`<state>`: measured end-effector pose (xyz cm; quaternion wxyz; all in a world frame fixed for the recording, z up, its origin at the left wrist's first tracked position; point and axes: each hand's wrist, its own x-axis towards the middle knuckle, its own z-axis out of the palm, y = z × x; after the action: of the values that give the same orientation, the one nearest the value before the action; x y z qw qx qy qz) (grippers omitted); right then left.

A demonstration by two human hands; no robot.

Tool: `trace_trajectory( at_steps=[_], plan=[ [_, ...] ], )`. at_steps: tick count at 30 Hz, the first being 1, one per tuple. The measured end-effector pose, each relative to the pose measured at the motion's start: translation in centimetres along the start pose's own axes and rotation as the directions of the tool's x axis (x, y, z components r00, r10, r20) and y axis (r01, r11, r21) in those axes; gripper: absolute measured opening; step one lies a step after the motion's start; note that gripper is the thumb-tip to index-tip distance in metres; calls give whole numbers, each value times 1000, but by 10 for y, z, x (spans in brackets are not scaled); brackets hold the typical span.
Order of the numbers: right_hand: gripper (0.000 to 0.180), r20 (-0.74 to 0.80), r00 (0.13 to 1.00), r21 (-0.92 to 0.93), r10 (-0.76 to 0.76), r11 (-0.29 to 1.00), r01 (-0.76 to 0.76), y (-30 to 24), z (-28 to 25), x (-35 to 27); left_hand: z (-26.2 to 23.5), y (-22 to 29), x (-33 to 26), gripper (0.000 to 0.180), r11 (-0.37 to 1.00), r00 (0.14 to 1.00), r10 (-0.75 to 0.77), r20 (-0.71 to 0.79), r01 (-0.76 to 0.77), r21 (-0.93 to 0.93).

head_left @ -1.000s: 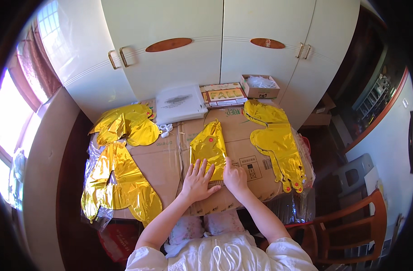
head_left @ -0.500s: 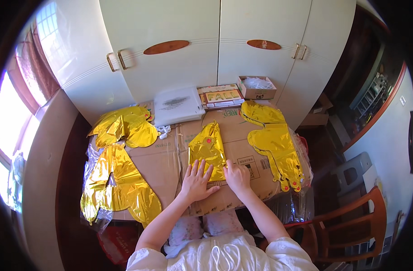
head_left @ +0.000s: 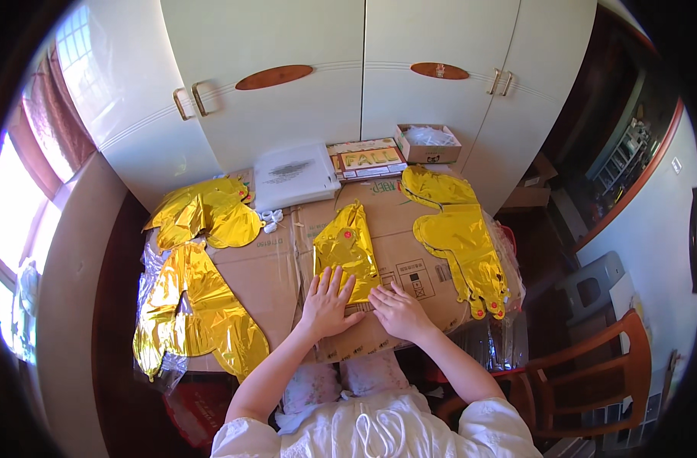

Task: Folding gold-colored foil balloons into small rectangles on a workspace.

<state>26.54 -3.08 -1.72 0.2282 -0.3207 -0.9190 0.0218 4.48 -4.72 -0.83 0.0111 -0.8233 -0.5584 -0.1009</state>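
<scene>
The left-hand window (head_left: 9, 202) is blown out to white; sharp glints cover the gold foil (head_left: 203, 328). The right doorway (head_left: 589, 126) is dim, the cabinet (head_left: 287, 38) visibly bowed, the corners black.

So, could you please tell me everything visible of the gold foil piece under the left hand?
The gold foil piece is shiny and wrinkled, like thin metallic film, and lies flattened on the cardboard. It narrows toward its far end and bears a round red mark in its far half. The left hand covers its near left part; the right hand is at its near right corner, contact unclear.
</scene>
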Motion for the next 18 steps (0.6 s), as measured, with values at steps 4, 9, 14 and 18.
trace_trajectory(
  at_steps=[4, 9, 14, 18],
  plan=[
    [31, 15, 1000, 11, -11, 1000, 11, 7, -5, -2, -2, 1, 0, 85, 1000, 1000, -5, 29, 6, -10],
    [28, -33, 999, 83, -8, 996, 10, 14, -11, -2, -3, 2, 0, 85, 1000, 1000, -3, 26, 3, -9],
    [30, -91, 982, 84, -165, 981, 173, 16, -38, 33, -2, -1, 1, 86, 1000, 999, -5, 35, 5, -3],
    [29, 55, 963, -76, -263, 961, 267, 26, -22, 37, -1, 0, 1, 88, 1000, 999, -7, 43, 7, -6]
  ],
)
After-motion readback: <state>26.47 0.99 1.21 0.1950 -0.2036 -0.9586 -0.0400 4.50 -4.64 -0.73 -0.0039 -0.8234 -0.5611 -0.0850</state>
